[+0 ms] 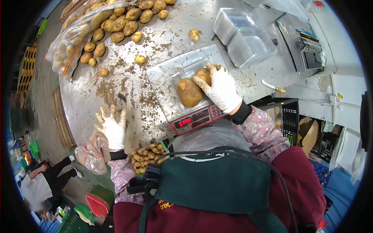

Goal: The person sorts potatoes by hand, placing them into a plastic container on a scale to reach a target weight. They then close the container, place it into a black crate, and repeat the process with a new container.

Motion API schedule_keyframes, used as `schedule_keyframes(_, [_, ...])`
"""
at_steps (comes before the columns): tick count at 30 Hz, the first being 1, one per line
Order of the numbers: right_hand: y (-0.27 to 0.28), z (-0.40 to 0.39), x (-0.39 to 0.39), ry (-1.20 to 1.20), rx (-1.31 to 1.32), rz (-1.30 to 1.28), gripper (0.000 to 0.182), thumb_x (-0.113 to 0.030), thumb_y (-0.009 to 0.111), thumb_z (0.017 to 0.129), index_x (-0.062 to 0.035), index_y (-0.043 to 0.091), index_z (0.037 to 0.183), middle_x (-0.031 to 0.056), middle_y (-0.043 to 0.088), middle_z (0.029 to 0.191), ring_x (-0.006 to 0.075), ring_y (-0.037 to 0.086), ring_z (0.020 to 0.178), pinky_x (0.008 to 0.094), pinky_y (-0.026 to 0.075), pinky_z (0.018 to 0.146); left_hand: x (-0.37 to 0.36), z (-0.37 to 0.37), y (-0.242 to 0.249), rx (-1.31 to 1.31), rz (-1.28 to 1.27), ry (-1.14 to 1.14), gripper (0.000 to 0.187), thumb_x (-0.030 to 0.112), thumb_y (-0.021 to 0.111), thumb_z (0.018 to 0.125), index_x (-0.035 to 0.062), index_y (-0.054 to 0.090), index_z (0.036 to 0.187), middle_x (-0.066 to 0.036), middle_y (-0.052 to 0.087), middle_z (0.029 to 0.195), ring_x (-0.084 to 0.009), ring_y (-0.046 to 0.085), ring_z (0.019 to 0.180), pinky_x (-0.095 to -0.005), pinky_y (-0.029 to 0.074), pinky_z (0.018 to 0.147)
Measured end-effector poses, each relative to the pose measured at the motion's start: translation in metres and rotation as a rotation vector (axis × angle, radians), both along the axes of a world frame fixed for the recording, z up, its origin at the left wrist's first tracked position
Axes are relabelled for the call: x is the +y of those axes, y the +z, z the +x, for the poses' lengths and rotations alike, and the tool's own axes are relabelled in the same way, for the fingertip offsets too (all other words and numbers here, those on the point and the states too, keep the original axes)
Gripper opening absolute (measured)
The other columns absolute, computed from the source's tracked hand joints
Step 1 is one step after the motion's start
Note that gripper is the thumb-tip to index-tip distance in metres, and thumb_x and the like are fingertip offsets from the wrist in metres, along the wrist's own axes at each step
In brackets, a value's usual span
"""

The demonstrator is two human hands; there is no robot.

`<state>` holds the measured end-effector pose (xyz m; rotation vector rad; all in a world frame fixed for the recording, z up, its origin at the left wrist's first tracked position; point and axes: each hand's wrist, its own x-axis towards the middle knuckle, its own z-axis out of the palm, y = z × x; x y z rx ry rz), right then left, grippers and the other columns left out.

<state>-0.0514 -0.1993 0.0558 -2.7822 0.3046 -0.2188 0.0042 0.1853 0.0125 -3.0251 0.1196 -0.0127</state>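
Observation:
My right hand (222, 89), in a soiled white glove, curls its fingers round a potato (203, 73) at the scale. Touching that potato is a larger brown potato (189, 93), which rests in a clear plastic tray. Under them is a digital scale (161, 106) with a dirty metal pan and a lit red display (185, 122). My left hand (112, 130), gloved too, is at the table's near left edge, its fingers spread and nothing held. Below its wrist hangs a crumpled clear bag (92, 155).
Potatoes (120, 24) spill from a plastic sack (72, 46) onto the dirt-strewn metal table (134, 87). Clear plastic trays (244, 37) are stacked at the back right, near a boxy device (301, 42). More potatoes (145, 157) lie below the near edge. Another person (40, 186) is at lower left.

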Motion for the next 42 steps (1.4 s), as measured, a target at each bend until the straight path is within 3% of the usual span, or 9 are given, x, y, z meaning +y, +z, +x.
schedule_keyframes(3, [0.022,-0.003,-0.016,0.068,-0.351,0.040,0.047,-0.037,0.068,0.085,0.0008,0.063,0.112,0.0212,0.062,0.106,0.0361,0.058,0.099,0.0432,0.047,0.085,0.061,0.012,-0.015,0.015,-0.039,0.095,0.042,0.042,0.053,0.097,0.0102,0.067,0.121,-0.016,0.070,0.109,-0.0249,0.048,0.132,-0.0499,0.026,0.113])
schedule_keyframes(8, [0.041,-0.017,-0.062,-0.047,-0.375,0.488,0.027,-0.022,0.070,0.087,-0.0056,0.068,0.108,0.0136,0.069,0.103,0.0283,0.067,0.096,0.0337,0.051,0.085,0.069,0.000,0.051,0.049,-1.742,0.487,0.038,0.022,0.062,0.095,-0.0006,0.059,0.125,-0.007,0.070,0.109,-0.0228,0.063,0.106,-0.0365,0.047,0.093])
schedule_keyframes(12, [0.017,-0.028,-0.083,-0.111,-0.359,0.510,0.024,-0.016,0.068,0.089,-0.0040,0.069,0.109,0.0123,0.070,0.104,0.0212,0.068,0.096,0.0300,0.050,0.086,0.122,0.004,0.016,0.113,-0.032,0.034,0.040,0.023,0.068,0.090,-0.0037,0.062,0.120,-0.010,0.070,0.106,-0.0191,0.065,0.095,-0.0328,0.051,0.082])
schedule_keyframes(13, [0.008,-0.030,-0.085,-0.151,-0.361,0.581,0.024,-0.015,0.068,0.088,-0.0034,0.070,0.109,0.0122,0.071,0.102,0.0204,0.068,0.096,0.0298,0.050,0.087,0.109,0.007,0.009,0.114,-0.882,0.050,0.041,0.022,0.069,0.090,-0.0039,0.062,0.121,-0.012,0.069,0.111,-0.0191,0.064,0.100,-0.0326,0.049,0.089])
schedule_keyframes(16, [-0.002,-0.039,-0.088,-0.125,-0.307,0.565,0.024,-0.016,0.068,0.089,-0.0027,0.070,0.108,0.0121,0.071,0.101,0.0179,0.067,0.095,0.0291,0.050,0.085,0.035,0.008,0.025,-0.155,-0.380,0.028,0.040,0.022,0.067,0.091,-0.0033,0.062,0.122,-0.014,0.067,0.116,-0.0183,0.062,0.104,-0.0327,0.047,0.094])
schedule_keyframes(24, [-0.030,-0.044,-0.087,-0.342,0.387,1.149,0.045,-0.042,0.055,0.098,0.0000,0.069,0.098,0.0052,0.069,0.077,0.0109,0.062,0.061,0.0237,0.051,0.056,-0.150,0.048,-0.049,0.816,-2.090,-0.188,0.061,0.053,0.048,0.097,0.0008,0.056,0.128,-0.018,0.063,0.123,-0.0238,0.060,0.113,-0.0381,0.045,0.097])
schedule_keyframes(25, [-0.035,-0.046,-0.082,-0.319,0.355,1.221,0.055,-0.052,0.047,0.098,-0.0011,0.068,0.093,0.0066,0.068,0.074,0.0129,0.062,0.055,0.0248,0.050,0.050,-0.178,0.059,-0.031,0.874,-2.140,0.238,0.061,0.049,0.041,0.101,-0.0021,0.051,0.133,-0.019,0.057,0.133,-0.0255,0.057,0.118,-0.0412,0.044,0.101])
schedule_keyframes(34, [-0.036,-0.072,-0.082,-0.320,0.294,1.506,0.036,-0.035,0.062,0.095,0.0004,0.065,0.103,0.0077,0.068,0.078,0.0143,0.066,0.065,0.0247,0.054,0.061,-0.189,-0.057,-0.014,0.023,-1.344,-0.169,0.053,-0.003,0.072,0.083,0.0013,0.049,0.131,-0.008,0.065,0.111,-0.0140,0.063,0.099,-0.0282,0.051,0.086])
schedule_keyframes(42, [-0.050,-0.085,-0.073,-0.191,0.135,1.593,0.022,-0.002,0.064,0.087,0.0034,0.062,0.109,0.0076,0.067,0.093,0.0126,0.064,0.079,0.0247,0.053,0.072,-0.173,-0.085,-0.016,0.609,-1.883,0.404,0.019,0.006,0.066,0.090,-0.0002,0.060,0.107,-0.009,0.067,0.091,-0.0181,0.069,0.076,-0.0255,0.056,0.068])
